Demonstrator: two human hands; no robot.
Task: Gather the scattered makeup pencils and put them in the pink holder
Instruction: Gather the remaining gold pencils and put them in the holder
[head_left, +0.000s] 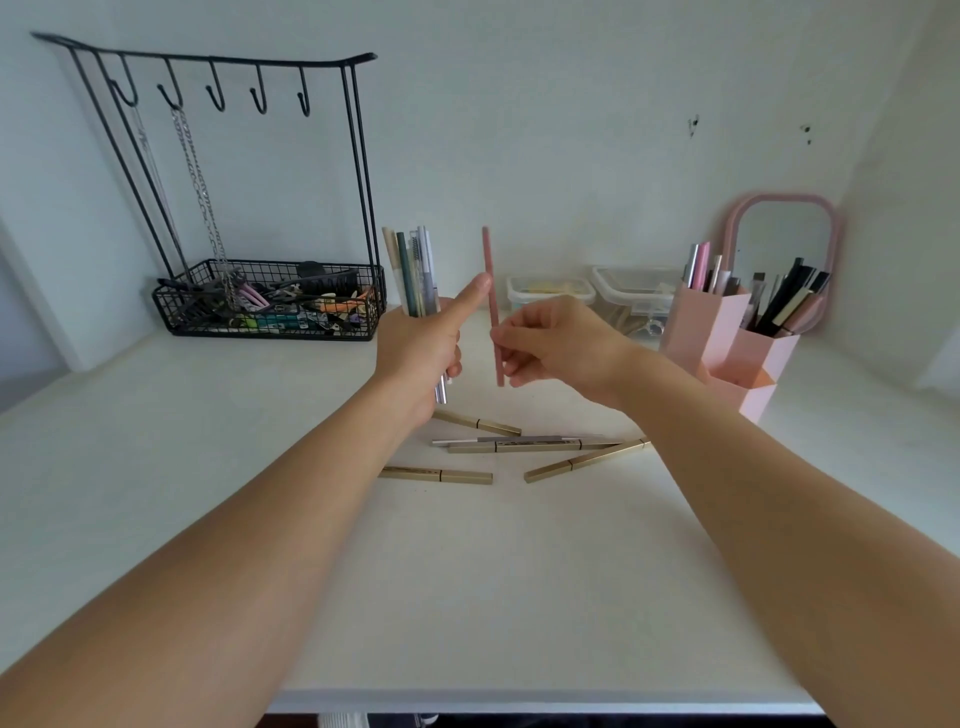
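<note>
**A:** White desk (156, 467), white wall behind. Containers?

**B:** Pink holder (727, 343) at right of frame, several pencils and brushes upright in its compartments. Pink mirror (784, 234) behind it. Black wire basket (270, 306) at upper left, full of hair clips; chains hang from its hooks. Two clear lidded boxes (587, 293) at centre back, contents unclear.

**A:** Hands?

**B:** Left hand (423, 348) grips a bundle of pencils (413, 275) upright, thumb extended. Right hand (550, 343) pinches one pink pencil (492, 306), vertical, just beside the bundle.

**A:** Remaining?

**B:** Gold pencils (519, 447) lie scattered on the desk below the hands.
</note>
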